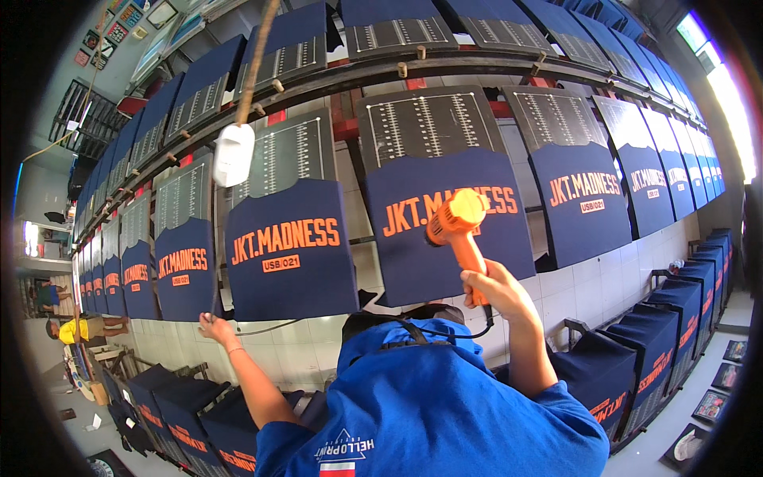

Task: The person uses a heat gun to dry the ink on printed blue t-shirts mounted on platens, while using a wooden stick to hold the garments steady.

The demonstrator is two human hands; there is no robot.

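Note:
My right hand (501, 290) is wrapped round the handle of an orange heat gun (457, 219). The heat gun is over a navy shirt (453, 274) with orange lettering, stretched on a dark board, and covers part of the print. Out to the left, my left hand (216, 327) is closed in a pinch on a thin dark cord (270, 327), beside the lower edge of another printed navy shirt (290, 290). The cord runs from there toward my body. A black cable (465, 334) leaves the heat gun's handle.
A white plug-like block (235, 155) hangs from a brown rope (261, 56) above the boards. Long rows of shirt-covered boards (588, 222) stretch left and right on a rail (350, 75). More covered boards (648, 350) stand behind me. A person in yellow (70, 330) is far left.

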